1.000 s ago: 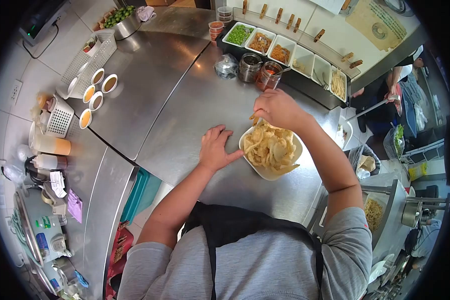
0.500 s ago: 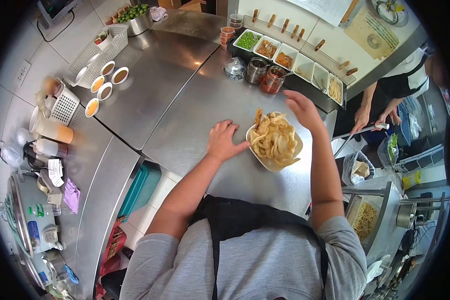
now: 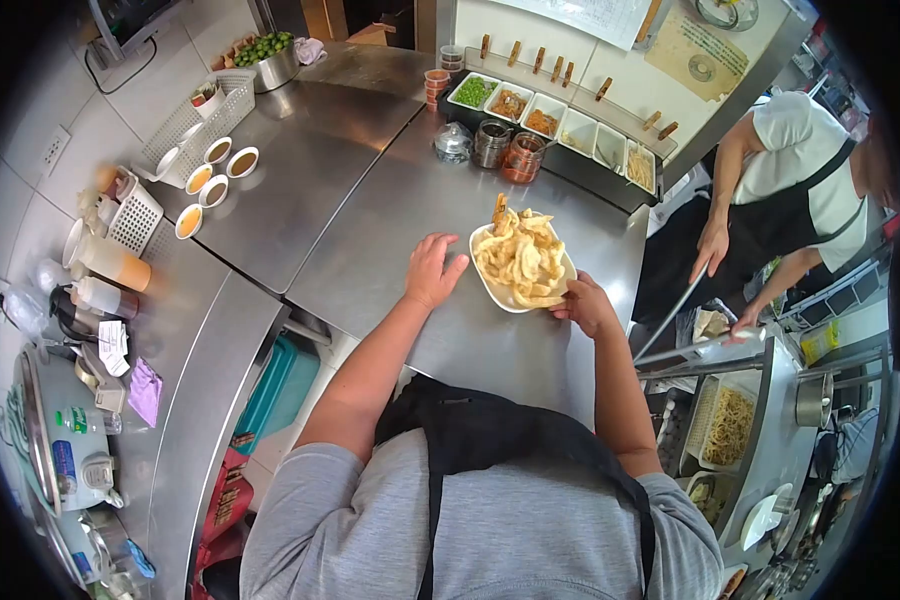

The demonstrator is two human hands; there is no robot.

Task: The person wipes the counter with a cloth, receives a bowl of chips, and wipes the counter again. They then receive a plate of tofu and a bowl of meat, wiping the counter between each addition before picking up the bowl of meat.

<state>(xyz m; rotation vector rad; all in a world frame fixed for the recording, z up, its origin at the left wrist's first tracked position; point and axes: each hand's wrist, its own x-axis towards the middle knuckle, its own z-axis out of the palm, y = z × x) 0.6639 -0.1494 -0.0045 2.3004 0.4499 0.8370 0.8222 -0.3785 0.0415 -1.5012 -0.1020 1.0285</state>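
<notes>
A white dish point(image 3: 497, 294) heaped with pale fried crackers point(image 3: 518, 255) sits on the steel counter point(image 3: 370, 215). My right hand point(image 3: 583, 303) grips the dish's near right rim. My left hand point(image 3: 433, 268) rests flat on the counter just left of the dish, fingers spread and holding nothing. One darker stick stands upright at the far edge of the pile.
Topping trays point(image 3: 555, 125) and two jars point(image 3: 506, 150) line the counter's far side. Small sauce bowls point(image 3: 213, 172), white baskets point(image 3: 136, 218) and squeeze bottles point(image 3: 110, 262) stand at the left. A co-worker in a black apron point(image 3: 785, 205) stands at the right.
My right hand came down from above the crackers to the dish's near right rim and took hold of it. My left hand stayed beside the dish. The co-worker came further into view.
</notes>
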